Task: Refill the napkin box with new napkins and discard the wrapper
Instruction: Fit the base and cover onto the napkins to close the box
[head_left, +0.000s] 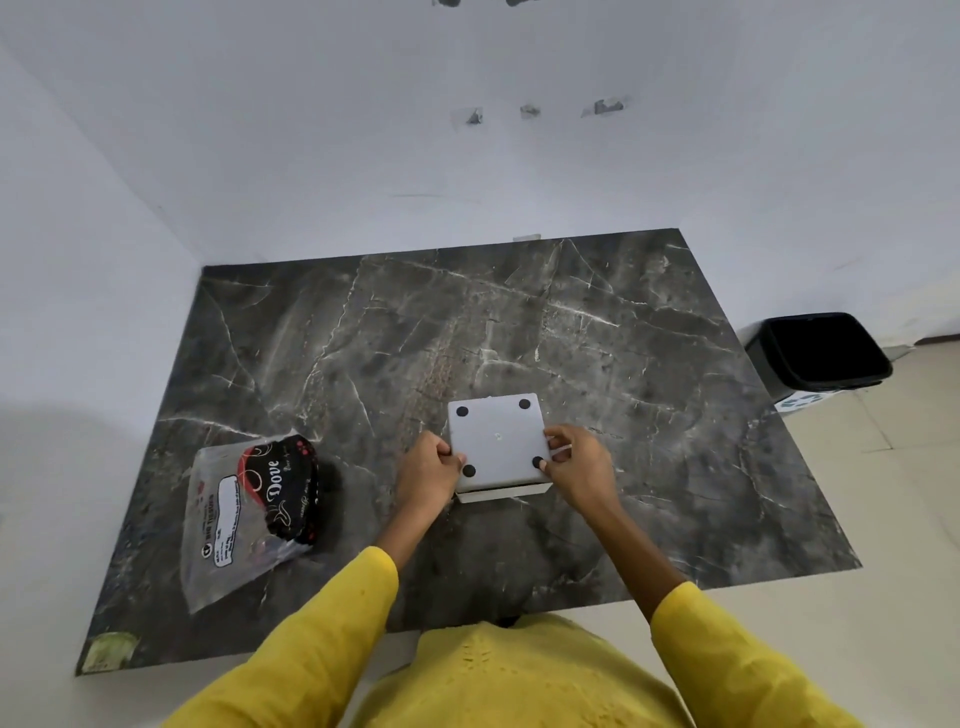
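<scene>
I see the napkin box (497, 439) sitting upside down near the middle of the dark marble table (597, 322), its white base plate facing up with four black round feet at the corners. Both hands are clamped on it. The left hand (427, 470) pinches the box's near left corner, fingers curled over the edge beside one foot. The right hand (576, 462) grips the near right corner, its fingertips (551, 451) pressed on the plate's edge by another foot. Below the plate, on the side nearest me, a paler strip of the box body shows, so the plate looks slightly offset from it; I cannot tell whether it is loose or seated.

To the left of the box, apart from it, lies the napkin wrapper (249, 512), a clear plastic bag with a black and red printed patch. I cannot tell what remains inside.

Far to the right of the box, off the table on the pale floor, stands a black bin (826, 351), open.

Yellow sleeves (332, 629) cover both forearms.
</scene>
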